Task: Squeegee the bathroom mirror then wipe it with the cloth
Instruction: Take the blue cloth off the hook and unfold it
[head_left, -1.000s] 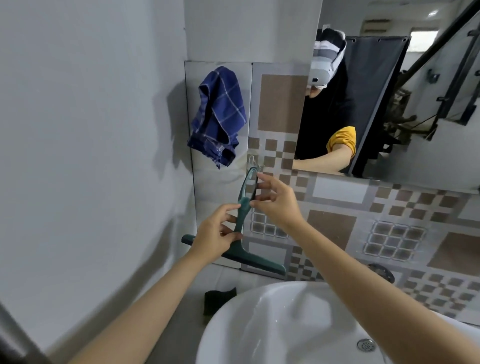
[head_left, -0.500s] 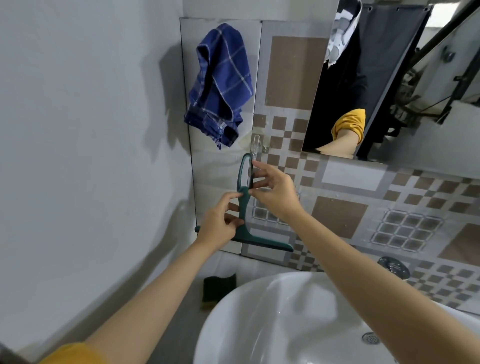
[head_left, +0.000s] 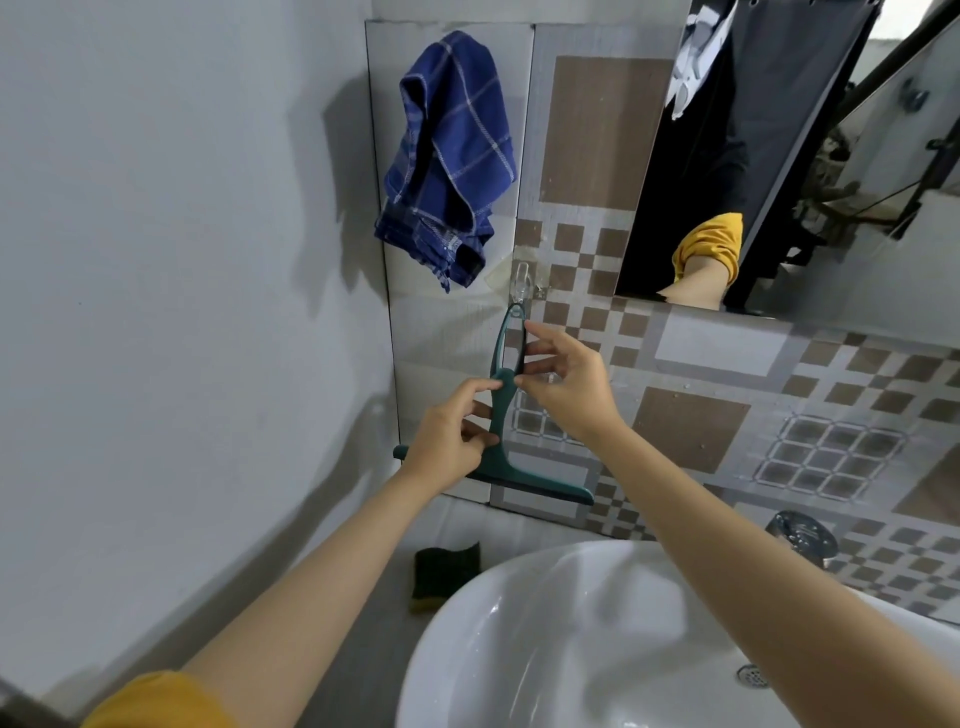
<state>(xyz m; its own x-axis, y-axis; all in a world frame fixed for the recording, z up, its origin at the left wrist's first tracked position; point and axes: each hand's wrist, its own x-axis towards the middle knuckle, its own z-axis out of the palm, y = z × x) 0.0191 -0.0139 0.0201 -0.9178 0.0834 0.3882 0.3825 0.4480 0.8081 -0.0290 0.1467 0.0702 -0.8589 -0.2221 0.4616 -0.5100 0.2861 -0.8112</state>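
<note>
Nearing the hook (head_left: 521, 280) now — squeegee (head_left: 501, 410) loop

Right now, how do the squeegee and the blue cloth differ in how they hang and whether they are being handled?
The squeegee is a rigid teal tool; the blue cloth is soft, checked and bunched in folds. The squeegee's handle loop sits at the clear wall hook, lower down; the cloth hangs higher and to the left. The left hand and right hand both pinch the squeegee's handle; the cloth is untouched. Both hang against the tiled wall left of the mirror.
</note>
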